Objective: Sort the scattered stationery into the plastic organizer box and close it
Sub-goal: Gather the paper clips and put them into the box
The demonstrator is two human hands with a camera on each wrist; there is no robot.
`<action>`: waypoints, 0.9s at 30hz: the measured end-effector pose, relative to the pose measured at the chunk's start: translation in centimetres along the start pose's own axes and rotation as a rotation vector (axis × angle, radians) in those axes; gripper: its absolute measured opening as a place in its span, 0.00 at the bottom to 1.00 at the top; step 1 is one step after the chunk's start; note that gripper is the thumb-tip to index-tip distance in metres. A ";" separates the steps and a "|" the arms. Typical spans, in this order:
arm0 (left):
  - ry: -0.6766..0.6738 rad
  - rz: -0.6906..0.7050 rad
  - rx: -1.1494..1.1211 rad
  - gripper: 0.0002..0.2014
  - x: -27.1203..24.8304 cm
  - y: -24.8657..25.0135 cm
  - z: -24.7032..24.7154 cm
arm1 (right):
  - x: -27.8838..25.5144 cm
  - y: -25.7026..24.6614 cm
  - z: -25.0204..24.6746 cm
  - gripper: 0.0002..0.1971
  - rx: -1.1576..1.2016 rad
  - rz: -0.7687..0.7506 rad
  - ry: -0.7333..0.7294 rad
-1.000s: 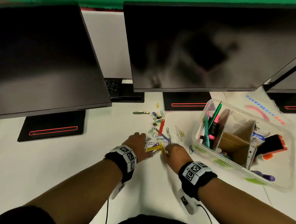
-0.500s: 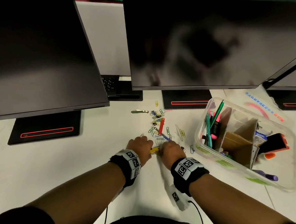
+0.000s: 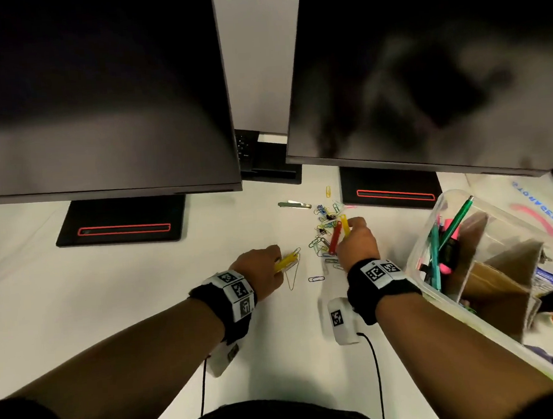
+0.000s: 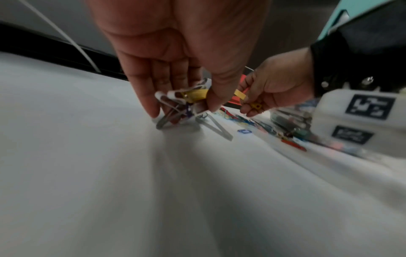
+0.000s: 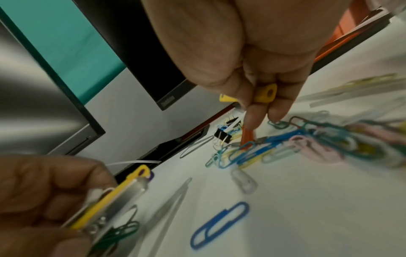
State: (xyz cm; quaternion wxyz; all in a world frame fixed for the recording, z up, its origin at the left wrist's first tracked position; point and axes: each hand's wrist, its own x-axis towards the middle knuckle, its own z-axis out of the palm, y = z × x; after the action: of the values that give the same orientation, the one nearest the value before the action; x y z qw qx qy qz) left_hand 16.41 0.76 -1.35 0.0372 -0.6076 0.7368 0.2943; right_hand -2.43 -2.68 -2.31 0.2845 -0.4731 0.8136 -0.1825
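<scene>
A heap of coloured paper clips (image 3: 324, 238) (image 5: 307, 144) lies on the white desk. My left hand (image 3: 263, 269) (image 4: 182, 97) pinches a bundle of fasteners: a yellow strip (image 3: 285, 261) (image 5: 110, 196), a metal strip and some clips. My right hand (image 3: 356, 243) (image 5: 263, 104) grips another yellow strip (image 3: 345, 224) (image 5: 264, 95), its fingertips touching a red strip (image 3: 335, 238) (image 5: 247, 137) in the heap. The clear plastic organizer box (image 3: 437, 283) stands open at the right, with pens and highlighters upright inside.
Two dark monitors (image 3: 96, 91) (image 3: 422, 68) overhang the back of the desk, their black bases (image 3: 119, 220) beneath. A loose blue clip (image 3: 316, 279) (image 5: 219, 224) and a long wire clip (image 3: 292, 273) lie between my hands. A metal fastener (image 3: 293, 205) lies farther back.
My hands, close together over a yellow strip before, have separated. The right hand moved forward and right into the clip heap with one yellow strip; the left kept its bundle.
</scene>
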 end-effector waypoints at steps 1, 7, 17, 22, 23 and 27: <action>0.017 -0.027 -0.052 0.13 -0.1 -0.2 -0.2 | 0.6 -0.3 0.3 0.15 -0.003 0.037 0.015; 0.028 -0.055 -0.302 0.14 -0.4 -1.8 -1.0 | 2.0 -1.3 1.1 0.24 -0.223 0.165 -0.149; 0.036 -0.090 -0.506 0.15 -0.3 -3.2 -0.7 | 0.8 -0.8 0.4 0.07 -0.254 0.038 -0.189; 0.073 -0.101 -0.564 0.21 0.2 -3.8 -0.5 | -0.9 -0.3 0.1 0.10 -0.108 0.019 -0.183; 0.081 -0.118 -0.606 0.21 0.3 -3.9 -0.6 | -1.4 -0.5 0.2 0.11 -0.088 0.010 -0.197; 0.119 -0.194 -0.784 0.18 0.7 -4.5 -0.8 | -3.4 -1.5 1.4 0.07 -0.072 -0.029 -0.269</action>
State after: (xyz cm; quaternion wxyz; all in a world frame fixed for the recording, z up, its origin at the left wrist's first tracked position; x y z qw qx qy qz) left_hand 20.59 -0.62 -2.77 -0.2123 -0.6584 0.5090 0.5122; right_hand 0.76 -0.45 -1.58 0.3712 -0.5147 0.7674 -0.0923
